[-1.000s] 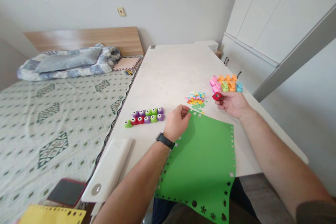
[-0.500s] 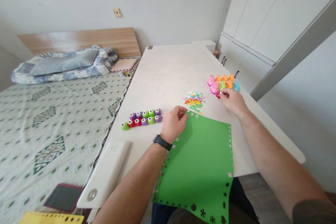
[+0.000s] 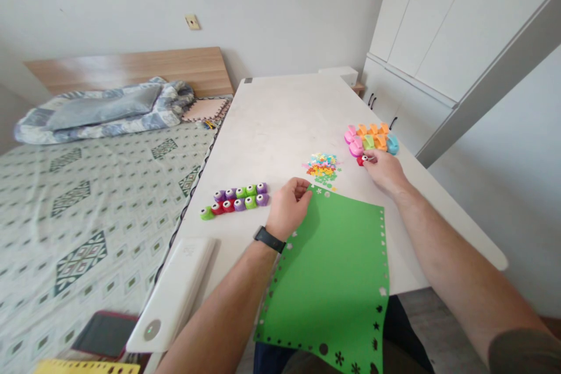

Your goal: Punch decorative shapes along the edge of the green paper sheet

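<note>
Your right hand (image 3: 382, 168) has brought the red punch (image 3: 362, 159) down to the desk (image 3: 280, 117). Its fingers are closed around the punch, just beside the pastel punch cluster (image 3: 372, 140) near the right edge. Your left hand (image 3: 288, 205) pinches the far corner of the green sheet (image 3: 337, 280), which overhangs the near edge. Paper cut-outs (image 3: 323, 166) lie between both hands.

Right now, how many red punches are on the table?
3: two red punches in the front row beside the left hand, a third punch at the right hand, by the pastel punches. Others may be hidden.
</note>
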Tool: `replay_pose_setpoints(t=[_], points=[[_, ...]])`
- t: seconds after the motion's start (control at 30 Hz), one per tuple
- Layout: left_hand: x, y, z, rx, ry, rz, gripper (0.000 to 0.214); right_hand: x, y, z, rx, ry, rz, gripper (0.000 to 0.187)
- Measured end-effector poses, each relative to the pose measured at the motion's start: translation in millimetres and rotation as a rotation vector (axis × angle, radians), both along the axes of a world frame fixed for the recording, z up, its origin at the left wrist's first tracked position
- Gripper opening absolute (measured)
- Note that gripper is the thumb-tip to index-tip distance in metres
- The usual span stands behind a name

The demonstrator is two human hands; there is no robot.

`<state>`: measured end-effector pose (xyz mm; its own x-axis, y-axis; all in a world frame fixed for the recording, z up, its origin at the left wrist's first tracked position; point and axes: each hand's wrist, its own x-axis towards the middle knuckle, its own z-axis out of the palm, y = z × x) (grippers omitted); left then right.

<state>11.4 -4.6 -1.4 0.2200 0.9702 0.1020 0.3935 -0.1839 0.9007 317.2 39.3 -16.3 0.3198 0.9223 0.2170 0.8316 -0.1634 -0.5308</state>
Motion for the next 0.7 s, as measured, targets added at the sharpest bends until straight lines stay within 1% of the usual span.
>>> replay_pose_setpoints(t=[0.2, 0.3, 0.37, 0.43, 0.53, 0.7], points=[[0.0, 0.1, 1.0, -0.004, -0.019, -0.002, 0.016, -1.7, 0.5, 0.5, -0.015, 0.05, -0.044, 0.04], [-0.5, 0.2, -0.2, -0.001, -0.03, 0.002, 0.016, -3.9, -1.4, 2.7, 0.078, 0.055, -0.067, 0.037], [-0.9, 0.0, -1.7, 0.006, -0.035, 0.011, 0.017, -6.1, -3.3, 3.8, 0.165, 0.026, -0.081, 0.034], [-1.1, -0.2, -3.4, 0.016, -0.045, 0.023, 0.016, -8.7, -4.6, 3.5, 0.217, -0.015, -0.088, 0.033], [-1.2, -0.4, -5.5, 0.018, -0.053, 0.029, 0.015, -12.9, -4.9, 0.8, 0.221, -0.054, -0.079, 0.034], [-1.1, 0.4, -5.5, 0.023, -0.057, 0.046, 0.015, -20.0, -5.7, -0.2, 0.192, -0.063, -0.066, 0.034]])
